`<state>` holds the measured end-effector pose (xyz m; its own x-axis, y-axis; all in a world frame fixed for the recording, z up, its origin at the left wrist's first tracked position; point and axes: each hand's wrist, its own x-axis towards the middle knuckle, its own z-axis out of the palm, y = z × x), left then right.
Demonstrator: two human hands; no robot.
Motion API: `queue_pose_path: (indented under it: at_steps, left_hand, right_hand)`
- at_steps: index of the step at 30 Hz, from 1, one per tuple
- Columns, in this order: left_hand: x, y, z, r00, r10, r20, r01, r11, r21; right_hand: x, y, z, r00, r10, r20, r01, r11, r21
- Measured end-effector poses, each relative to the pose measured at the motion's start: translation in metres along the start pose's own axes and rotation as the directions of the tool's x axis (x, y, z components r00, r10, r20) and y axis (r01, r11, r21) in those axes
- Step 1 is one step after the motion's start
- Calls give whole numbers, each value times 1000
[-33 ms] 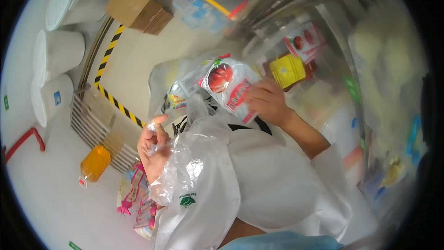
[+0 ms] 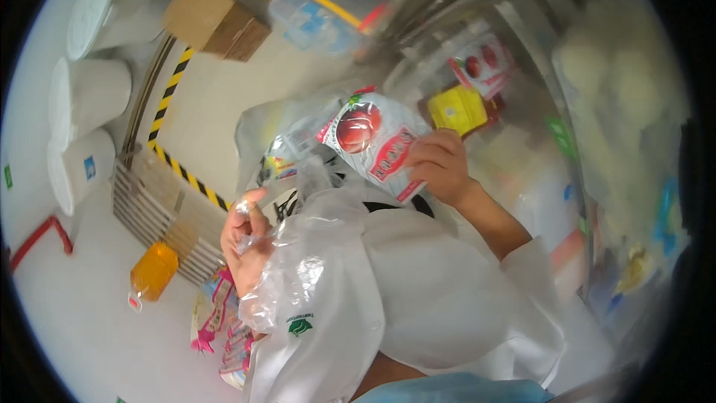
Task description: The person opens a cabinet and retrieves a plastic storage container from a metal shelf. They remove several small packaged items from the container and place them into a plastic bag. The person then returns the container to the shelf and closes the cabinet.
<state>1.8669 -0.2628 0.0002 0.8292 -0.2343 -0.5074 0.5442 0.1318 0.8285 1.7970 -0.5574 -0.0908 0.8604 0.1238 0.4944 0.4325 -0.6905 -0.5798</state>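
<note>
My right hand (image 2: pixel 441 168) grips the lower right edge of a white and red packet (image 2: pixel 373 142) with a round red fruit printed on it. The packet is held tilted in front of my chest. My left hand (image 2: pixel 247 235) is closed on a crumpled clear plastic bag (image 2: pixel 280 283), which drapes over the wrist. Just beyond the hands is a large clear bag (image 2: pixel 250 134) with a colourful packet (image 2: pixel 280 166) in or behind it. The packet's far corner overlaps this bag; whether they touch, I cannot tell.
To the right lie a yellow container (image 2: pixel 456 110) and another red and white packet (image 2: pixel 483 66). White bins (image 2: pixel 93 97), a cardboard box (image 2: pixel 216 19) and a metal grate (image 2: pixel 149 201) are on the left. A bottle of orange liquid (image 2: pixel 154 272) stands near pink packages (image 2: pixel 216 310).
The packet in my right hand has shifted slightly to the right and turned a little, showing more of its front. My left hand stays almost still.
</note>
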Motion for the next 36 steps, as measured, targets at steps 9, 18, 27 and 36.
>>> queue_pose_path:
  at_steps: [9,18,27,36]
  left_hand:
    - [-10,12,11,999,-16,-39,20,996,91]
    - [-12,16,12,1000,-3,-12,4,998,68]
    - [-16,27,25,984,-86,-155,100,991,88]
    - [-17,20,10,987,-109,-118,117,991,65]
  right_hand:
    - [-98,13,-97,718,542,-437,-679,683,-268]
    - [-114,153,-107,571,757,-317,-820,506,-268]
    - [-120,288,-47,435,900,4,-834,404,-376]
    - [-200,300,-50,499,689,-526,-835,219,-505]
